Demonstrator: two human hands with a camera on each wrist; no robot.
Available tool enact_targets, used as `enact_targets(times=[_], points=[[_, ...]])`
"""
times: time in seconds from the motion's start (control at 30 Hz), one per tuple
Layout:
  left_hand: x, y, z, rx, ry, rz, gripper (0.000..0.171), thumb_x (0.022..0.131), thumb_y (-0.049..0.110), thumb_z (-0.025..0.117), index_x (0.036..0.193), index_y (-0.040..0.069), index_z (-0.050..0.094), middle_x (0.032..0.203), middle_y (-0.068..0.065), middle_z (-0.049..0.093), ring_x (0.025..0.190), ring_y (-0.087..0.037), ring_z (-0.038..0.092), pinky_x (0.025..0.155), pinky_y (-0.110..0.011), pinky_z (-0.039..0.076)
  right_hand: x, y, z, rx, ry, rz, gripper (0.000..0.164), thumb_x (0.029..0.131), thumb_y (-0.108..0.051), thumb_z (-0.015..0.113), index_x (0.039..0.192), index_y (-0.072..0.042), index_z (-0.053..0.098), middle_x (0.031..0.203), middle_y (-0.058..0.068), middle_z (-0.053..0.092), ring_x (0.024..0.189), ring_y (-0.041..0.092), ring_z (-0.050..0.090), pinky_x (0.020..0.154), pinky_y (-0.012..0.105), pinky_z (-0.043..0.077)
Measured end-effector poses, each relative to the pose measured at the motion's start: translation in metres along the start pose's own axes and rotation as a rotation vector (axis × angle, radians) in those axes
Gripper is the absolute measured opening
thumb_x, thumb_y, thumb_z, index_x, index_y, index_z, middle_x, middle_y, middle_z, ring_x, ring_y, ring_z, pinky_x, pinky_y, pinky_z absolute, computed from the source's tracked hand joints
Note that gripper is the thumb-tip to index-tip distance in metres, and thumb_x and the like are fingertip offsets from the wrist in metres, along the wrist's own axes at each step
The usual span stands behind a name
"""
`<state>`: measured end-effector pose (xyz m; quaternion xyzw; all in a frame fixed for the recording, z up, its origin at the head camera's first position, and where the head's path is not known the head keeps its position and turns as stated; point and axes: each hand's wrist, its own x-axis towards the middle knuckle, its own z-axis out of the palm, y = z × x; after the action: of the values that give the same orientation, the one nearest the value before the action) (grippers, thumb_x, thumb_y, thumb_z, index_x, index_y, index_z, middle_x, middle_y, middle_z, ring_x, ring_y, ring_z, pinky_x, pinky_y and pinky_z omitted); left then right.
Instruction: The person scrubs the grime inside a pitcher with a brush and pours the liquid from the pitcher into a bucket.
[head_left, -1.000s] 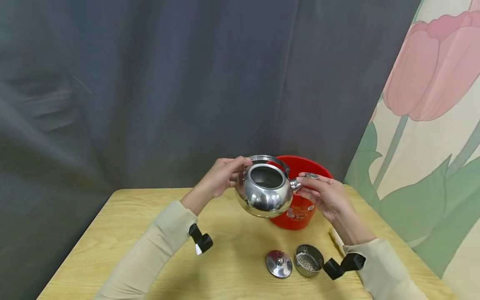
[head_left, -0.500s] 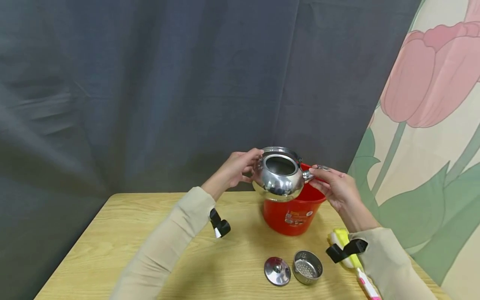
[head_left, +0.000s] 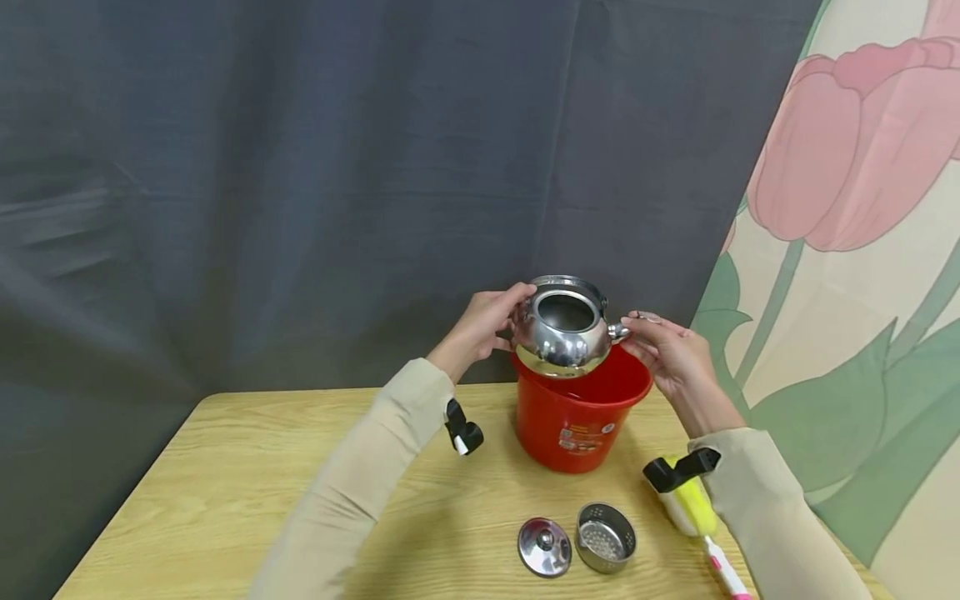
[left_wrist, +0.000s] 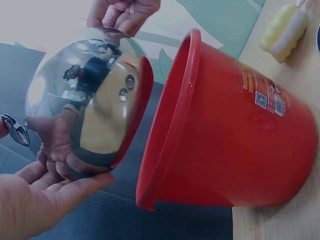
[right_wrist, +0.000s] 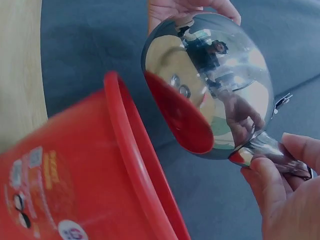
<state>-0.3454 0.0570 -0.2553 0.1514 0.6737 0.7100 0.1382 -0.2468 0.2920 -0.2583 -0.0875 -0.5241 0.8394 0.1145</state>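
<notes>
A shiny steel kettle (head_left: 557, 348) hangs in the air over the open top of the red bucket (head_left: 558, 421), its round lidless mouth facing up and toward me. My left hand (head_left: 486, 323) grips the kettle's side, thumb near the base of the raised handle (head_left: 558, 280) and fingers spread under the body (left_wrist: 75, 185). With my right hand (head_left: 675, 358) I pinch the spout (right_wrist: 265, 150) between thumb and fingers. The bucket's red rim reflects in the kettle's belly in both wrist views.
On the wooden table (head_left: 300, 467), a steel lid (head_left: 544, 547) lies beside a perforated steel strainer basket (head_left: 605, 538). A yellow-and-white sponge brush (head_left: 693, 504) lies under my right forearm. A dark curtain (head_left: 337, 200) hangs behind, and a tulip-patterned wall covering (head_left: 847, 358) stands at the right.
Both hands have carried the kettle rightward and away from me, from in front of the bucket to above it. More of the bucket and the sponge brush now shows.
</notes>
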Motion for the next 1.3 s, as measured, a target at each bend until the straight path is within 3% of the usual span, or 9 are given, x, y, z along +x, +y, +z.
enact_targets(times=[0.27,0.53,0.77,1.03,1.3], points=[[0.013,-0.004,0.008,-0.023,0.015,0.063,0.035,0.088,0.040,0.066,0.070,0.011,0.060,0.067,-0.002,0.051,0.066,-0.015,0.052,0.062,-0.035,0.058,0.011,-0.002,-0.004,0.014,0.043,-0.025,0.009,0.082,0.001,0.076,0.079,-0.008,0.076,0.078,0.004,0.072,0.067,0.017,0.070,0.067,0.028,0.058],[0.028,-0.019,0.010,-0.065,0.005,0.092,0.033,0.089,0.034,0.066,0.067,0.010,0.059,0.069,-0.002,0.052,0.066,-0.015,0.050,0.057,-0.029,0.052,0.021,0.009,-0.012,0.027,0.094,-0.038,0.011,0.079,0.002,0.078,0.083,-0.008,0.076,0.080,0.005,0.072,0.069,0.018,0.071,0.071,0.030,0.058],[0.034,-0.029,0.009,-0.071,-0.009,0.138,0.021,0.090,0.028,0.066,0.089,0.007,0.069,0.083,-0.002,0.058,0.076,-0.015,0.055,0.062,-0.030,0.056,0.025,0.020,-0.017,0.055,0.101,-0.082,0.014,0.078,0.003,0.078,0.085,-0.009,0.077,0.084,0.005,0.073,0.073,0.018,0.071,0.076,0.031,0.057],[0.035,-0.035,0.003,-0.009,-0.046,0.199,0.025,0.093,0.022,0.063,0.110,0.006,0.071,0.079,-0.003,0.060,0.067,-0.015,0.054,0.058,-0.025,0.052,0.031,0.030,-0.019,0.099,0.057,-0.137,0.015,0.079,0.007,0.076,0.087,-0.006,0.075,0.085,0.006,0.072,0.074,0.018,0.070,0.078,0.032,0.056],[0.038,-0.044,0.001,-0.046,-0.070,0.240,0.031,0.093,0.014,0.063,0.122,0.003,0.067,0.075,-0.003,0.062,0.061,-0.013,0.054,0.055,-0.021,0.051,0.036,0.038,-0.022,0.100,0.031,-0.158,0.018,0.079,0.008,0.075,0.091,-0.005,0.075,0.094,0.009,0.072,0.078,0.018,0.070,0.084,0.033,0.054]])
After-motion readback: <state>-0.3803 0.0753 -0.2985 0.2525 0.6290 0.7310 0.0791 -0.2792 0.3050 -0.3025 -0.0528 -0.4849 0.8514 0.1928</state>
